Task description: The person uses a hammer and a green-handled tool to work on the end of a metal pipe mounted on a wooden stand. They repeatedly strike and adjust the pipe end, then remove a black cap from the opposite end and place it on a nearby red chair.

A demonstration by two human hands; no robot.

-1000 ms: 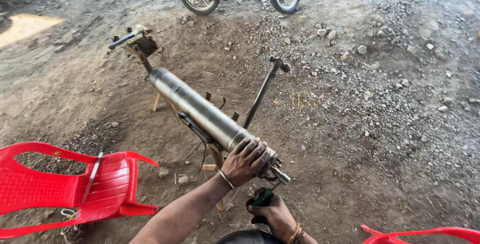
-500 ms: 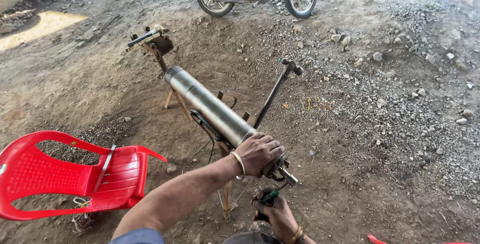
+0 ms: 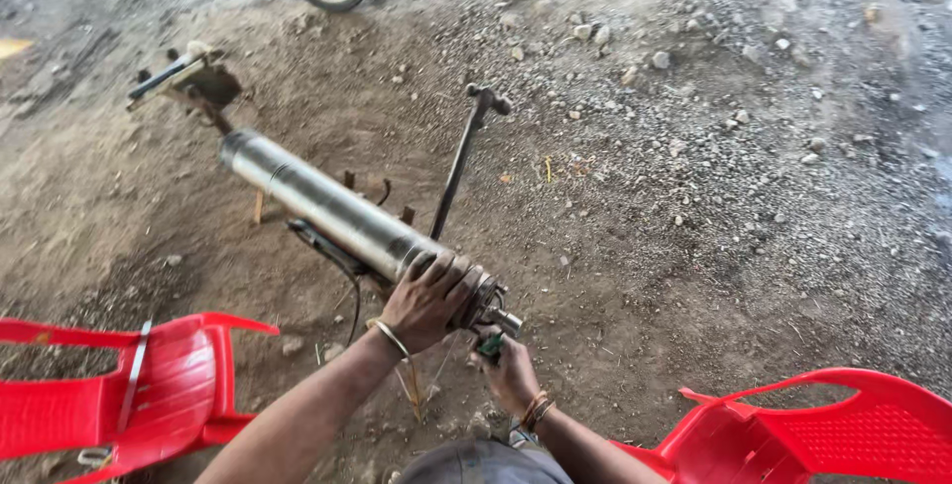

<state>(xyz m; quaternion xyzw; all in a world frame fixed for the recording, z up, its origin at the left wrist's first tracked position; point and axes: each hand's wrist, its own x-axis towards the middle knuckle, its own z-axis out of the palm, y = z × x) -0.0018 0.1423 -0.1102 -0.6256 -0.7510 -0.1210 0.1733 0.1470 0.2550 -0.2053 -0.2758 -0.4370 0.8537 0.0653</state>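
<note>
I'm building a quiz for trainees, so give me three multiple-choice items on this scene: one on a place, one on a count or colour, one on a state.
1. Where does the left hand rest?
A. on the near end of the metal cylinder
B. on a chair
C. on the ground

2. How many red chairs show?
A. one
B. two
C. three

3. How does the cylinder lie?
A. upright
B. flat on the dirt
C. held off the ground on a stand

Answers: 1 A, its fingers wrap that end. 2 B, a left chair and a right chair. 3 C, dirt shows beneath it.
</note>
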